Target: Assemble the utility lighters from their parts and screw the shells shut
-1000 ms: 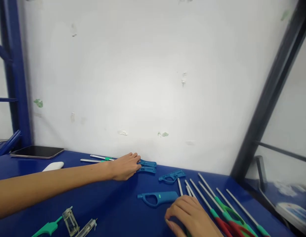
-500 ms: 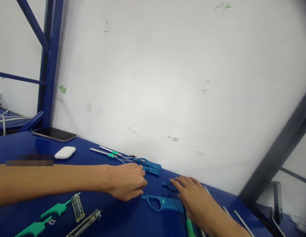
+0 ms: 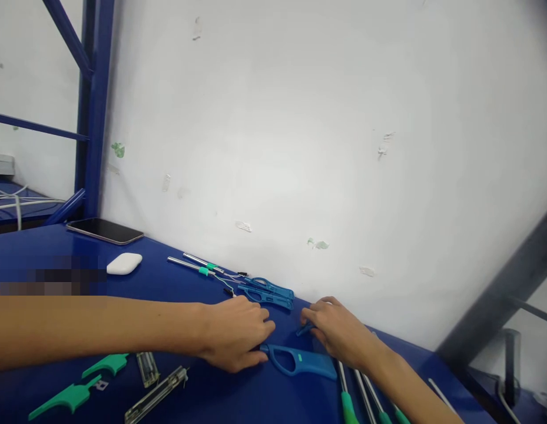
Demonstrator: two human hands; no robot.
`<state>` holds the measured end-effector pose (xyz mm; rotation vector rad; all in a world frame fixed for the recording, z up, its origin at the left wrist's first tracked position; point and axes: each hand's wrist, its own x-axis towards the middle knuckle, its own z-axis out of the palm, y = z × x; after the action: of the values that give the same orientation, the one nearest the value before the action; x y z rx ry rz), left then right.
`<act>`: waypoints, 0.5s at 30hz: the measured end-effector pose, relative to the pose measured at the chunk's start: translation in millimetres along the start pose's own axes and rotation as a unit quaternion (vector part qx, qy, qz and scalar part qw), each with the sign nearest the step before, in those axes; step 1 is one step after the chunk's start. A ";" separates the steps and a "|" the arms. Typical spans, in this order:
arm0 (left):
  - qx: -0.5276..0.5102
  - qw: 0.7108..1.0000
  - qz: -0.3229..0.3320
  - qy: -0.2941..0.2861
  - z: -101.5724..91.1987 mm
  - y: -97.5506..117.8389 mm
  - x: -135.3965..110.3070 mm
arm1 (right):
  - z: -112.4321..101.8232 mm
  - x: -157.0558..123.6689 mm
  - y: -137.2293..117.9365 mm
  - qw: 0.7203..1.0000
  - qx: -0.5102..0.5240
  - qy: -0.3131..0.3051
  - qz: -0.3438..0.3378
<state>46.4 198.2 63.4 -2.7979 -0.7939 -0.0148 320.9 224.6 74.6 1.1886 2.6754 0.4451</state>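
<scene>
Although the left hand (image 3: 240, 334) was over the two blue halves (image 3: 269, 291) a second ago, it is now at the narrow end of the blue handle (image 3: 312, 364), and the right hand (image 3: 337, 330) has gone from the metal rods (image 3: 342, 377) to the small blue shell (image 3: 303, 330). This suggests that the work now concerns these blue parts. The shell lies on the bench side near the wall, beneath the right fingers, which are curled and seem to grasp it. Whether the left fingers hold the handle's tip or only touch it, I cannot tell.

No readable text or labels
</scene>
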 end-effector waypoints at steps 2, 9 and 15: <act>0.003 1.000 0.009 0.002 4.2 2.1 2.0 | -1.8 1.1 -5.0 1.000 -0.010 0.022 -0.012; 0.032 0.999 0.035 0.019 16.9 0.6 4.1 | -26.9 -9.4 -15.5 0.983 -0.051 0.173 -0.032; 0.011 0.999 0.016 0.031 2.6 2.4 -2.3 | -57.9 -32.2 -28.5 0.959 -0.027 0.277 -0.061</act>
<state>45.6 195.6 60.2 -2.7743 -0.7306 -0.0861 306.2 171.0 120.6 0.9856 3.1449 0.9447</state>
